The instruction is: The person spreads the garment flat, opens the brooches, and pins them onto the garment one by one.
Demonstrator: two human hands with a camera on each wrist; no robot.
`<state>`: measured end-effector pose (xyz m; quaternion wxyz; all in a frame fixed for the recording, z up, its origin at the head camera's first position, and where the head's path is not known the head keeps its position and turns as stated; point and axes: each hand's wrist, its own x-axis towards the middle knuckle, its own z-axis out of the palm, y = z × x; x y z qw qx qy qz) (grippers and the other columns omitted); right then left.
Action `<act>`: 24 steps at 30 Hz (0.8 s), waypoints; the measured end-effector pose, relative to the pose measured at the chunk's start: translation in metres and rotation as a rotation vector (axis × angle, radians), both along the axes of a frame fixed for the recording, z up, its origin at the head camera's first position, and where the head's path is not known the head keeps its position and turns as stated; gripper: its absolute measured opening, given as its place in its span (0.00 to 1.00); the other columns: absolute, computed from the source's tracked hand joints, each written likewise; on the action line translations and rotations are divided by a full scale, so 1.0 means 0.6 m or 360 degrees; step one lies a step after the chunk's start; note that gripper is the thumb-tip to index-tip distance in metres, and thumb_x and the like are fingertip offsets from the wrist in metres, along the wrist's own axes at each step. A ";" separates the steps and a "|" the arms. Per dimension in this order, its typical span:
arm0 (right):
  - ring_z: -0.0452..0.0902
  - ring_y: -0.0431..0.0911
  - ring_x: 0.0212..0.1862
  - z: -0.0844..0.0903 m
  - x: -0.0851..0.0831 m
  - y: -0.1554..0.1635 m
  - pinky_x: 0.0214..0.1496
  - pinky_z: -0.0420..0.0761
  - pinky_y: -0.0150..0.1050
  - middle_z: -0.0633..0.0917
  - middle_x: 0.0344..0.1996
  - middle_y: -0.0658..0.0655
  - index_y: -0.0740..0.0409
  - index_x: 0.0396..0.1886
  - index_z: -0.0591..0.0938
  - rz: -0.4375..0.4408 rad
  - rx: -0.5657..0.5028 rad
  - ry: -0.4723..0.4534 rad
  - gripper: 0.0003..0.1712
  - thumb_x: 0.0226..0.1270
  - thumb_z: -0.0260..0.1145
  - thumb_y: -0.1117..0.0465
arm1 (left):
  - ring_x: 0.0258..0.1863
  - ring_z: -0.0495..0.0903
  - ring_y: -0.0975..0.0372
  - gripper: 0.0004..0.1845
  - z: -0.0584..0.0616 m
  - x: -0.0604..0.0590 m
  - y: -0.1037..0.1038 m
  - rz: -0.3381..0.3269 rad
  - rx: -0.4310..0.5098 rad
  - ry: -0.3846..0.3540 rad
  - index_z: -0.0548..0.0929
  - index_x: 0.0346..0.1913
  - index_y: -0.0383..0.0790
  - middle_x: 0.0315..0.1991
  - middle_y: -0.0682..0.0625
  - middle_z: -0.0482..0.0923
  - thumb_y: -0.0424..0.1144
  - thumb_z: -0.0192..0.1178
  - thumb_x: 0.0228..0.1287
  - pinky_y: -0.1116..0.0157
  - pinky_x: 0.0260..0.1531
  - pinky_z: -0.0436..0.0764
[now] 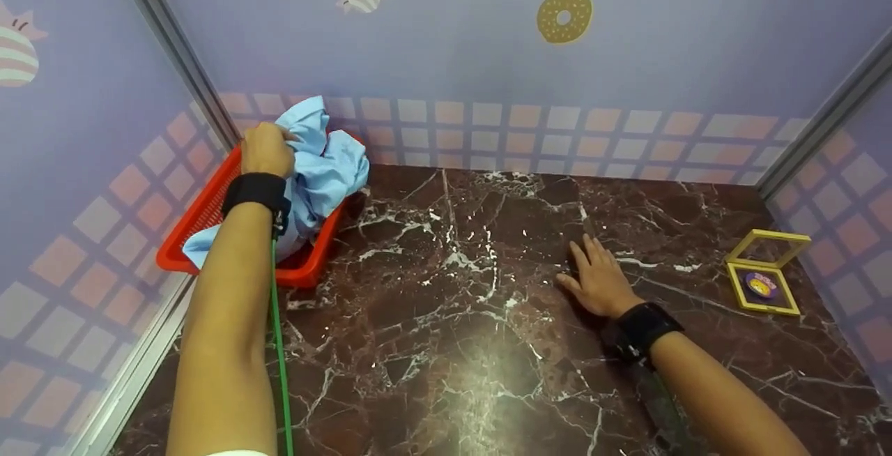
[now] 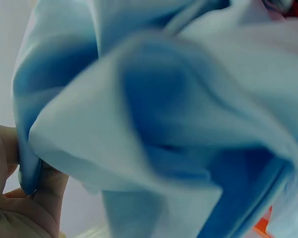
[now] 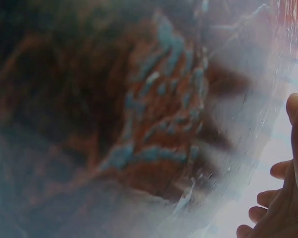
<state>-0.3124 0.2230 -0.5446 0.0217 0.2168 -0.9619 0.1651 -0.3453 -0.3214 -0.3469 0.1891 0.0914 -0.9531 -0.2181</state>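
Note:
A crumpled light blue cloth (image 1: 317, 170) bulges up out of a red plastic basket (image 1: 306, 275) at the left. My left hand (image 1: 268, 151) grips the cloth near the basket's back left corner. In the left wrist view the blue cloth (image 2: 154, 109) fills most of the picture, a fold of it pinched between the thumb and fingers (image 2: 44, 193). My right hand (image 1: 596, 278) is over the dark marble tabletop with fingers spread and relaxed, holding nothing. The right wrist view shows its fingers (image 3: 268, 198) beside the blurred tabletop.
A small yellow-framed case (image 1: 763, 292) stands with its lid up at the right, a round purple and yellow piece inside. Purple patterned walls (image 1: 453, 44) enclose the marble tabletop (image 1: 446, 330) at the back and both sides. A green cord (image 1: 280, 344) runs along the left forearm.

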 end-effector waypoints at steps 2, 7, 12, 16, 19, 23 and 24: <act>0.48 0.73 0.75 0.001 0.000 0.000 0.74 0.50 0.65 0.55 0.73 0.79 0.73 0.75 0.60 0.0008 0.0002 0.0018 0.42 0.76 0.59 0.47 | 0.52 0.77 0.35 0.20 0.008 -0.003 0.013 -0.0044 0.0004 0.0042 0.87 0.50 0.28 0.50 0.30 0.83 0.22 0.46 0.65 0.45 0.53 0.77; 0.48 0.73 0.74 0.000 0.002 -0.001 0.74 0.51 0.65 0.55 0.73 0.80 0.74 0.74 0.60 0.0036 0.0008 0.0029 0.42 0.76 0.59 0.47 | 0.51 0.78 0.36 0.18 0.024 -0.013 0.042 -0.0115 0.0006 0.0099 0.87 0.51 0.29 0.50 0.31 0.83 0.24 0.49 0.67 0.46 0.50 0.78; 0.49 0.73 0.74 -0.004 0.003 0.000 0.74 0.51 0.64 0.55 0.73 0.80 0.74 0.74 0.60 0.0028 0.0004 0.0042 0.42 0.75 0.59 0.47 | 0.51 0.79 0.39 0.16 0.043 -0.021 0.074 -0.0173 0.0028 0.0117 0.87 0.51 0.31 0.50 0.33 0.84 0.25 0.53 0.68 0.48 0.51 0.78; 0.50 0.73 0.74 -0.003 0.001 0.001 0.74 0.52 0.64 0.55 0.72 0.81 0.75 0.74 0.60 0.0032 0.0008 0.0058 0.43 0.75 0.59 0.47 | 0.47 0.81 0.43 0.15 0.059 -0.031 0.107 -0.0256 0.0041 0.0155 0.88 0.51 0.33 0.49 0.36 0.85 0.25 0.55 0.67 0.53 0.45 0.77; 0.50 0.73 0.74 -0.002 0.000 -0.001 0.74 0.52 0.63 0.55 0.72 0.81 0.75 0.74 0.61 0.0039 0.0007 0.0061 0.42 0.75 0.59 0.47 | 0.47 0.81 0.46 0.15 0.072 -0.039 0.138 -0.0321 0.0044 0.0167 0.89 0.50 0.34 0.49 0.38 0.86 0.25 0.56 0.66 0.55 0.45 0.77; 0.50 0.73 0.74 -0.001 -0.001 -0.005 0.74 0.52 0.64 0.55 0.72 0.81 0.75 0.74 0.60 0.0033 0.0001 0.0054 0.42 0.75 0.60 0.48 | 0.53 0.81 0.47 0.15 0.083 -0.046 0.181 -0.0434 0.0058 0.0179 0.90 0.48 0.36 0.47 0.40 0.87 0.25 0.58 0.64 0.56 0.53 0.77; 0.50 0.73 0.74 -0.001 -0.001 -0.006 0.74 0.52 0.63 0.56 0.72 0.81 0.75 0.74 0.61 0.0031 -0.0001 0.0055 0.43 0.75 0.60 0.48 | 0.53 0.81 0.48 0.15 0.084 -0.047 0.192 -0.0466 0.0068 0.0177 0.90 0.48 0.37 0.47 0.41 0.87 0.25 0.58 0.63 0.56 0.54 0.77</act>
